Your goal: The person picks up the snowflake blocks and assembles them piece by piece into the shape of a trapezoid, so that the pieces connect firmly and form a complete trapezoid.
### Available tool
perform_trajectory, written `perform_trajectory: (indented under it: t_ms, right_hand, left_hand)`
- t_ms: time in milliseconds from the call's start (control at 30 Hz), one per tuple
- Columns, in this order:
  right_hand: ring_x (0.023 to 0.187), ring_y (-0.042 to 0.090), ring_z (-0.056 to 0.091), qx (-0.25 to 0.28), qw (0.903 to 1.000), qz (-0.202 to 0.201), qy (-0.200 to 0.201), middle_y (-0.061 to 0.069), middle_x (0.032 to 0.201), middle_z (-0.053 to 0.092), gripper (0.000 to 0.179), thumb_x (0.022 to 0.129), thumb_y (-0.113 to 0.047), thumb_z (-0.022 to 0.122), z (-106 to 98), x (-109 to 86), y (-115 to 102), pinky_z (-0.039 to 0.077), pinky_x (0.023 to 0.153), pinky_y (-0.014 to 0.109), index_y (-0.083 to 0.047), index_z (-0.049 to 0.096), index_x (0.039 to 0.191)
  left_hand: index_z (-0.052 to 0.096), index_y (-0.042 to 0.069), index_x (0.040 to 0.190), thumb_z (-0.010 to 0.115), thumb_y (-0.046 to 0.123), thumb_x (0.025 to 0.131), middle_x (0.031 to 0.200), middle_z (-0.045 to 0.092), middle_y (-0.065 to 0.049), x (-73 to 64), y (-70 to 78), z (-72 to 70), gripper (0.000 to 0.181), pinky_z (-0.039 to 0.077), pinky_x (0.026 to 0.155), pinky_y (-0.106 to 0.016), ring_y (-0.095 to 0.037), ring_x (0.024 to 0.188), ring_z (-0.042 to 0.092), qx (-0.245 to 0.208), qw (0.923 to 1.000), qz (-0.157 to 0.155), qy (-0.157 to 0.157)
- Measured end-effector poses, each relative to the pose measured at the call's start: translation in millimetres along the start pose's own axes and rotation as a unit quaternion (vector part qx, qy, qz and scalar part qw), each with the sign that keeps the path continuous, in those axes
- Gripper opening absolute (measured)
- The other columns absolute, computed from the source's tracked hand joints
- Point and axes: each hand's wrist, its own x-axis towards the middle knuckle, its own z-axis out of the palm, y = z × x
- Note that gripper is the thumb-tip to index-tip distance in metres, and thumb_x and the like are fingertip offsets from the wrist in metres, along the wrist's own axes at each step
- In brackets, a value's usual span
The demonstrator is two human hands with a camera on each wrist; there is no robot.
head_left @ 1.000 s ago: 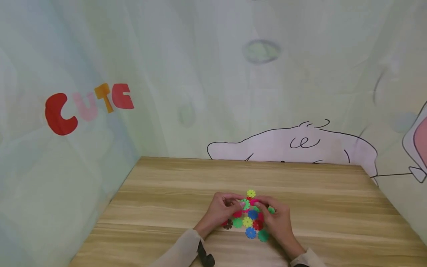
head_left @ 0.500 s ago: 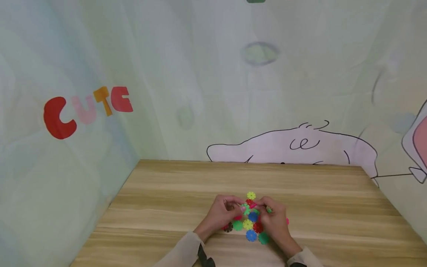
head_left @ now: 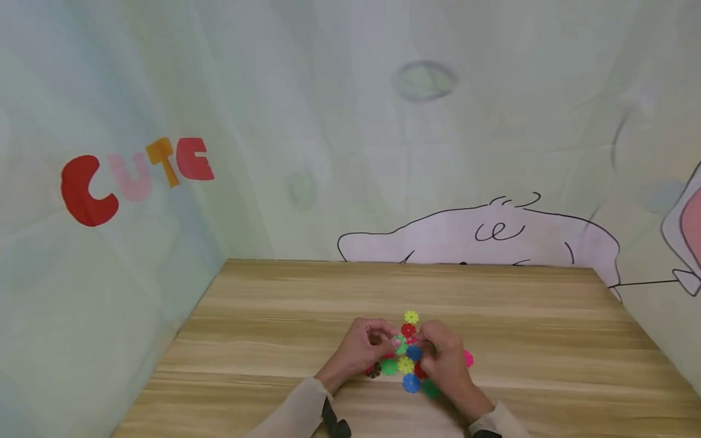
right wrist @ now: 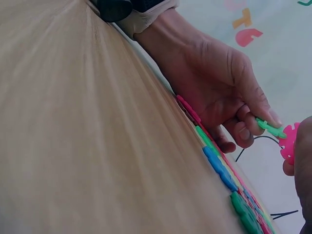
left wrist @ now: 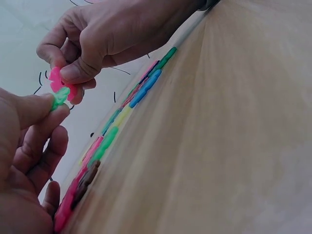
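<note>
My left hand (head_left: 358,348) pinches a green snowflake disc (left wrist: 60,98) between thumb and index finger. A pink snowflake disc (right wrist: 288,141) is pinched by my right hand (head_left: 446,359), whose other fingers are curled. The two notched discs meet edge to edge, at an angle to each other, above the table; how deep their slots engage cannot be made out. Beneath and around both hands lie several flat discs, among them a yellow disc (head_left: 411,317), a red disc (head_left: 408,330), a blue disc (head_left: 411,383) and a brown disc (head_left: 375,370). My hands cover part of this group.
The wooden table (head_left: 263,316) reaches back to a printed cloth backdrop (head_left: 306,121). Another pink disc (head_left: 468,359) lies just right of my right hand, and a dark green disc (head_left: 431,389) lies at the group's near end.
My right hand has turned and its fingers have curled in more, uncovering the red disc and the pink disc at the right. The held green disc has shifted slightly nearer me.
</note>
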Motion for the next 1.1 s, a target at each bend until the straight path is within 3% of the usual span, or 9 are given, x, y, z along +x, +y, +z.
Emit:
perform_trajectory:
  t_ms: [167,433,633,767,900,1000,1100]
  right_hand:
    - [0.069,0.008,0.053,0.007,0.9999,0.009,-0.01,-0.001,0.07,0.058,0.045,0.056,0.031,0.045,-0.2,-0.2,-0.8,0.048,0.065,0.016,-0.009,0.058,0.072]
    - [0.072,0.014,0.057,0.041,0.9991,0.0,-0.006,0.004,0.075,0.062,0.045,0.06,0.034,0.051,3.9,0.6,-1.5,0.05,0.069,0.018,-0.007,0.06,0.076]
    - [0.079,0.016,0.067,0.042,0.9976,0.029,-0.048,0.005,0.084,0.072,0.037,0.078,0.029,0.073,-4.5,-0.3,-0.8,0.055,0.078,0.013,-0.007,0.07,0.088]
    - [0.084,0.016,0.071,0.014,0.9962,0.056,-0.065,0.007,0.096,0.079,0.028,0.086,0.016,0.077,-16.6,1.3,6.2,0.054,0.081,0.012,-0.005,0.076,0.106]
    - [0.088,0.011,0.07,-0.045,0.992,0.098,-0.066,0.003,0.102,0.08,0.027,0.09,0.012,0.077,-33.0,1.8,15.8,0.054,0.081,0.015,-0.006,0.077,0.11]
    - [0.092,0.01,0.07,-0.073,0.9817,0.148,-0.095,-0.001,0.105,0.08,0.027,0.091,0.01,0.076,-45.7,0.3,21.8,0.057,0.083,0.021,-0.009,0.078,0.11]
    - [0.099,0.014,0.071,-0.079,0.9653,0.199,-0.149,-0.002,0.109,0.079,0.024,0.094,0.003,0.077,-53.8,0.1,25.8,0.059,0.087,0.028,-0.013,0.08,0.113]
  left_hand:
    - [0.077,-0.003,0.105,0.076,0.011,0.098,0.087,0.075,-0.015,0.5,-0.2,1.2,0.015,0.051,0.066,-0.018,-0.004,0.07,0.062,-0.007,1.0,-0.004,0.0]
    - [0.077,-0.002,0.106,0.075,0.009,0.098,0.08,0.071,0.009,0.2,3.3,1.9,0.014,0.05,0.066,-0.018,-0.004,0.07,0.061,-0.026,0.9995,-0.019,0.003]
    - [0.08,0.005,0.106,0.077,0.016,0.098,0.082,0.075,0.004,-1.7,5.1,-2.4,0.014,0.054,0.066,-0.019,-0.008,0.072,0.066,-0.009,0.9998,-0.017,0.011]
    - [0.081,0.011,0.11,0.078,0.025,0.099,0.088,0.08,-0.005,-0.8,2.3,-12.0,0.018,0.056,0.07,-0.022,-0.012,0.078,0.071,0.002,0.9982,-0.023,0.055]
    - [0.08,0.007,0.114,0.077,0.021,0.101,0.086,0.078,-0.004,1.8,-7.1,-27.2,0.019,0.057,0.074,-0.021,-0.012,0.079,0.071,-0.022,0.992,-0.028,0.121]
    - [0.077,0.003,0.116,0.075,0.015,0.101,0.082,0.074,0.003,4.5,-13.5,-38.4,0.02,0.059,0.075,-0.021,-0.011,0.077,0.07,-0.062,0.9857,-0.036,0.152]
    - [0.076,0.001,0.118,0.075,0.015,0.102,0.08,0.072,0.007,5.7,-15.0,-44.7,0.022,0.06,0.076,-0.02,-0.01,0.076,0.068,-0.08,0.9835,-0.045,0.156]
